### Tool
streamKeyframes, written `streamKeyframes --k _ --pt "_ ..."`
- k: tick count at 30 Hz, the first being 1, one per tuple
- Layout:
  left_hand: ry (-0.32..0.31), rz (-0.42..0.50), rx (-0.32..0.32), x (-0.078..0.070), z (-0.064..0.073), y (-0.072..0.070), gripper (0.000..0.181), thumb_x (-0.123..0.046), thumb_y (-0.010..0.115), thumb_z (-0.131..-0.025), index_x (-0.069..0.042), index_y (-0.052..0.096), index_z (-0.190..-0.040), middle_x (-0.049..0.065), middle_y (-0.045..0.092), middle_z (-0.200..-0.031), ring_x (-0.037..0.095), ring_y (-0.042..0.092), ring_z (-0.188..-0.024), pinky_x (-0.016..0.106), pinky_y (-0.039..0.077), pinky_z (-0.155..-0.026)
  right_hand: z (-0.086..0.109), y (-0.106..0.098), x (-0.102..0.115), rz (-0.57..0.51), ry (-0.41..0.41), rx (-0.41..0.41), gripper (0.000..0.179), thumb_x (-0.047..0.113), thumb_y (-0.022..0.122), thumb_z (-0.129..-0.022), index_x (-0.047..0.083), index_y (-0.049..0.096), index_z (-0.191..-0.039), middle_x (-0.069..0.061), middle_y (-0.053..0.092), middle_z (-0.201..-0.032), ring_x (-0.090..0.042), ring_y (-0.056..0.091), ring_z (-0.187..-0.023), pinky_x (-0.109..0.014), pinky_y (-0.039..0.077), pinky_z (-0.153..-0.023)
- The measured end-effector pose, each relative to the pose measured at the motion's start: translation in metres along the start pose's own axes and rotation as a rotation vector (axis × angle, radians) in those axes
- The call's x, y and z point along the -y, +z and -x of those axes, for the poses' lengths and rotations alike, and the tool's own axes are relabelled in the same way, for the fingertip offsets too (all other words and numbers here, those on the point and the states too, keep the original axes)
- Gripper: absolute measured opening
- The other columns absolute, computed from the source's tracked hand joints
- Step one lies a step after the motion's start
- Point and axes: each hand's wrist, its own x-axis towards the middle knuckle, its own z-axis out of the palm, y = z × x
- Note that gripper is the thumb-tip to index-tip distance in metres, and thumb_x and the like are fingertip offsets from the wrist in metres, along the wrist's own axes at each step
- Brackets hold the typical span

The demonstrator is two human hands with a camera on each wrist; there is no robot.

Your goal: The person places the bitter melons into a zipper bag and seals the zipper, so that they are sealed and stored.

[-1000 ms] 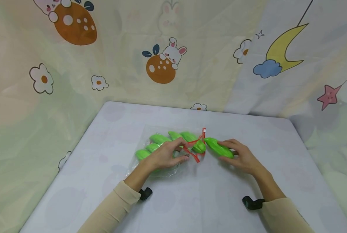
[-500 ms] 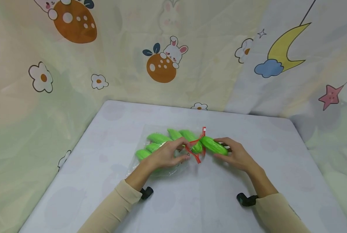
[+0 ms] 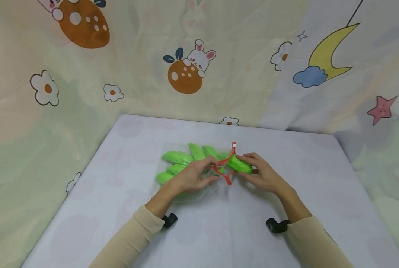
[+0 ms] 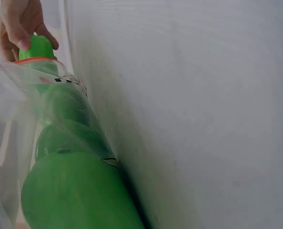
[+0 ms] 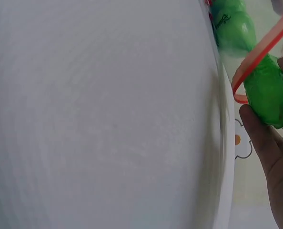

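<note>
A clear plastic zip bag (image 3: 199, 193) with a red zip strip lies on the table, its mouth toward the right. Several bright green, elongated vegetables (image 3: 177, 157) lie inside it, smooth-skinned and perhaps artificial; their exact kind is unclear. My left hand (image 3: 194, 176) holds the bag's mouth by the red strip (image 3: 224, 162), which stands apart in a loop. My right hand (image 3: 261, 174) grips another green vegetable (image 3: 241, 165) by its near end. Its far end is within the red loop, also visible in the right wrist view, where the vegetable (image 5: 270, 90) looks lumpy.
A white patterned cloth covers the table (image 3: 233, 230). Behind it hangs a curtain (image 3: 136, 63) printed with flowers, rabbits and a moon. Black cameras (image 3: 277, 225) sit at both wrists.
My right hand has moved left, carrying the green vegetable from outside the bag into its mouth. The vegetables inside have shifted slightly left. My left hand has stayed nearly still at the strip.
</note>
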Motion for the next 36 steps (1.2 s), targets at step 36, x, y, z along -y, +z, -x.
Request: streamKeyframes --k 36 --pt "-0.019 0.065 0.027 -0.002 -0.008 0.008 0.045 -0.010 0.080 -0.090 -0.003 0.051 -0.123 0.016 0.066 -0.119 0.033 0.070 -0.116 0.048 0.055 -0.098 -0.008 0.013 0.001 -0.087 0.046 -0.106 0.047 0.017 0.074 -0.096 0.008 0.059 -0.140 -0.013 0.063 -0.131 -0.035 0.066 -0.115 -0.044 0.060 -0.090"
